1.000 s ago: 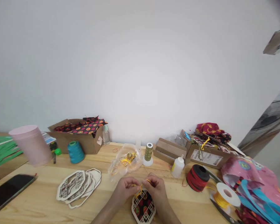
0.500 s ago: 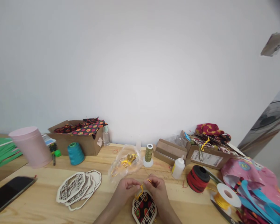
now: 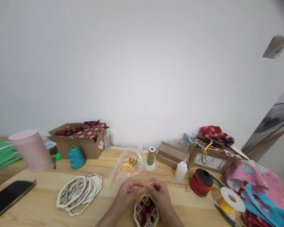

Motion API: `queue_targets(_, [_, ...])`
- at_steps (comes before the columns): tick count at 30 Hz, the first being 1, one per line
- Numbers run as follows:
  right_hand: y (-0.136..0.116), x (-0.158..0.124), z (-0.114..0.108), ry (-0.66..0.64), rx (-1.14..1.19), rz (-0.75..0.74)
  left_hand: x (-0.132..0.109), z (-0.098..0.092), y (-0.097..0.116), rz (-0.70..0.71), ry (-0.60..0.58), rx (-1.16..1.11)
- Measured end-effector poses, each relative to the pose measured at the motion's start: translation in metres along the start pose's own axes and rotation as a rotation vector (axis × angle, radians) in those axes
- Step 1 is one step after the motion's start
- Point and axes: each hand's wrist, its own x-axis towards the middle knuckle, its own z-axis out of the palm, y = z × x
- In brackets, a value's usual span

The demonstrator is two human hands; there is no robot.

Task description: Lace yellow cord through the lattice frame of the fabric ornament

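My left hand (image 3: 132, 193) pinches a yellow cord (image 3: 144, 191) between thumb and fingers at the front middle of the table. Close beside it, my right hand (image 3: 159, 190) is closed on the same cord, with a small loop of it showing over the fingertips. Just below the fingers lies a wooden lattice ornament (image 3: 146, 212) with patterned black, red and green fabric inside. The cord hangs down to its top edge. My right hand covers part of the ornament's right side.
Loose wooden lattice frames (image 3: 79, 194) lie to the left, near a phone (image 3: 10, 200). Beyond my hands are a plastic bag (image 3: 127, 165), an olive thread spool (image 3: 150, 158) and a glue bottle (image 3: 180, 171). A yellow cord spool (image 3: 232, 200) and red ribbon roll (image 3: 201, 183) stand right.
Both hands keep their pinch on the yellow cord and have barely moved. The whole view has shifted very slightly.
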Motion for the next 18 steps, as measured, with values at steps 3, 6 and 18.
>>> queue_targets(3, [-0.0013, -0.0005, 0.0003, -0.007, 0.0, 0.003, -0.0006, 0.0002, 0.0006, 0.003, -0.028, 0.014])
queue_targets(6, [-0.0028, -0.001, 0.0006, -0.021, -0.003, -0.001, -0.0016, 0.0008, 0.0002, 0.007, -0.049, 0.023])
queue_targets(18, [-0.0047, -0.0013, 0.0018, -0.024, -0.014, -0.022, -0.0034, 0.0039, 0.0045, -0.001, -0.04, -0.003])
